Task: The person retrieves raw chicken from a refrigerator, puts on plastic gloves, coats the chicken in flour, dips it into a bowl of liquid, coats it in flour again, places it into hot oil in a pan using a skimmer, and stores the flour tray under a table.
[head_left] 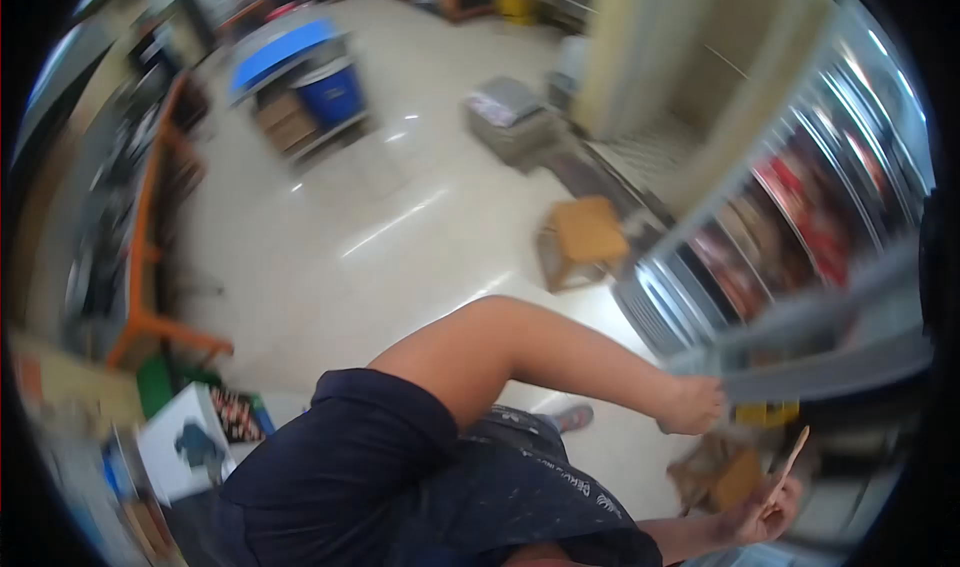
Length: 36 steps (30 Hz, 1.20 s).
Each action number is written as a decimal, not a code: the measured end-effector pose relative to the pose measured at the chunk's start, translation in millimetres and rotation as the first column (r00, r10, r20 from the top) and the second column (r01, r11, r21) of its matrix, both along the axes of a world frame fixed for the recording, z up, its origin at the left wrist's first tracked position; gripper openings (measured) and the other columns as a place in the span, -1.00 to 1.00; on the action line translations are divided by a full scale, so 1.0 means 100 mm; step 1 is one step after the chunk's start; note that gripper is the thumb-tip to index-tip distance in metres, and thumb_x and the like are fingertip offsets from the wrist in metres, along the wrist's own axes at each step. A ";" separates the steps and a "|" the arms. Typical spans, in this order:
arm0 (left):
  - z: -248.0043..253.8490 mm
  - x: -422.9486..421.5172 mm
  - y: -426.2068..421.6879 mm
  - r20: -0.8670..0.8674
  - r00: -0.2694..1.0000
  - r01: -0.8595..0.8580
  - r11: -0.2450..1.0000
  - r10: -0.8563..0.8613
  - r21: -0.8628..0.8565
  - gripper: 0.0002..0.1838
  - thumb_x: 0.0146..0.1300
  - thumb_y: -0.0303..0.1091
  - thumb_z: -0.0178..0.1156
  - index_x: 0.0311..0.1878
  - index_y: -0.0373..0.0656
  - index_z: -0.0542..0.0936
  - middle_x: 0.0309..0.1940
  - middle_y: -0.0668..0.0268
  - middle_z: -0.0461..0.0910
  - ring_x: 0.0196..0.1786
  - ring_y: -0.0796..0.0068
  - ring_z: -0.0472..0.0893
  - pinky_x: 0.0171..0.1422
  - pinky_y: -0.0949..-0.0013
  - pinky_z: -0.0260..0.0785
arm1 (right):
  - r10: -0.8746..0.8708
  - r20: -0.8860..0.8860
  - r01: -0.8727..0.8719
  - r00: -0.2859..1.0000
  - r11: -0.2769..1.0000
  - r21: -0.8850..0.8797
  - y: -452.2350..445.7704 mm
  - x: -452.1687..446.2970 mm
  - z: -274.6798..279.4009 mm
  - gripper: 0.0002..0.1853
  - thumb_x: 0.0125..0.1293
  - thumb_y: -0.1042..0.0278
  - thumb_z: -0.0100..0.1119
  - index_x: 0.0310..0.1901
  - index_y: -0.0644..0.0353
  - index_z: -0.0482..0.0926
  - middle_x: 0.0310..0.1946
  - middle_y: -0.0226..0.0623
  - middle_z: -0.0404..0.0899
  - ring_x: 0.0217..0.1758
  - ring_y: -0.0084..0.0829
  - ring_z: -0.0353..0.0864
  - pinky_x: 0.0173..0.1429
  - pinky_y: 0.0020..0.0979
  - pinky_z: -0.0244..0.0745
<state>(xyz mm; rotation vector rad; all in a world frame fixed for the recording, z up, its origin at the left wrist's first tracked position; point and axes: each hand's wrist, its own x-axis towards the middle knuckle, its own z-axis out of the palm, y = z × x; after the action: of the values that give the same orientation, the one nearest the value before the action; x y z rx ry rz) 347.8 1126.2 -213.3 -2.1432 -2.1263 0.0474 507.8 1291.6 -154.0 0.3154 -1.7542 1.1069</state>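
My left arm stretches across to the glass-front display fridge [790, 217] on the right. At the end of that arm, my left hand [692, 405] is closed at the near edge of the fridge's grey door [830, 362]; its exact grip is blurred. Low on the right, my right hand [768, 515] pinches a thin, pale stick [796, 454] with a yellowish tip, which points upward. What kind of stick it is cannot be made out. Red and brown packs [800, 202] fill the fridge shelves.
A wooden stool [585, 232] stands by the fridge, with another [735, 475] below my left hand. Further off are a grey box [510, 117] and a blue-topped cart [285, 57]. An orange-edged workbench [140, 257] lines the left side, near a white box [185, 442].
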 end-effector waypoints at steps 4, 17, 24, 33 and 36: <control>-0.53 -0.42 -2.20 0.086 0.828 -0.539 0.828 0.555 -0.152 -0.78 -0.03 -0.25 0.30 -0.26 -0.03 0.67 -0.09 0.20 0.57 0.10 0.22 0.52 0.17 0.19 0.33 | 0.201 0.037 -0.197 0.979 0.976 -0.096 -1.21 -0.91 -0.20 -0.85 0.23 0.52 0.24 -0.22 0.24 0.48 -0.20 -0.20 0.48 -0.23 -0.47 0.37 -0.10 -0.51 0.26; -3.68 1.07 -8.49 0.297 -0.822 -0.564 -0.617 0.487 -0.550 -0.54 0.22 -0.09 0.06 0.08 -0.15 0.58 0.06 0.03 0.59 0.17 0.09 0.56 0.24 0.09 0.40 | 0.599 0.156 -0.619 0.786 0.763 0.187 -5.79 -3.70 0.09 -0.84 0.03 0.70 0.19 -0.33 0.29 0.50 -0.25 -0.24 0.57 -0.22 -0.47 0.46 -0.10 -0.51 0.32; -4.26 3.82 -7.78 -0.007 -0.997 0.030 -0.286 -0.079 -0.958 -0.64 0.25 -0.13 0.00 -0.19 -0.17 0.69 -0.30 0.11 0.70 -0.19 0.10 0.69 -0.02 0.11 0.50 | 0.896 0.303 -0.940 0.326 0.341 0.002 -8.80 -4.69 0.39 -0.82 -0.05 0.66 0.28 -0.35 0.28 0.56 -0.35 -0.24 0.62 -0.40 -0.57 0.50 -0.33 -0.59 0.34; -4.22 2.59 -9.15 -0.005 -0.737 0.185 -0.194 -0.676 -0.963 -0.66 0.25 -0.15 0.03 -0.18 -0.20 0.68 -0.25 0.07 0.69 -0.14 0.10 0.67 -0.02 0.11 0.48 | 0.917 0.364 -0.973 -0.162 -0.211 0.098 -12.35 -4.86 -0.20 -0.75 -0.13 0.66 0.33 -0.34 0.22 0.61 -0.37 -0.24 0.65 -0.40 -0.43 0.62 -0.35 -0.51 0.46; -4.24 1.97 -10.37 0.107 -0.784 0.106 -0.301 -0.611 -0.948 -0.66 0.25 -0.16 0.05 -0.18 -0.21 0.67 -0.23 0.06 0.68 -0.12 0.10 0.66 -0.01 0.11 0.48 | 0.901 0.369 -0.961 -0.229 -0.269 0.061 -13.43 -4.90 -0.20 -0.75 -0.10 0.67 0.30 -0.29 0.25 0.61 -0.33 -0.23 0.64 -0.40 -0.44 0.61 -0.35 -0.50 0.46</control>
<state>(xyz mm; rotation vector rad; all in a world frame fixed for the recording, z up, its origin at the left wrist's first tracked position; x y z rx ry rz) 544.7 89.2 -636.9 -1.9481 1.1499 1.3796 17.9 -50.9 -174.0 2.3763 -1.5730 1.9143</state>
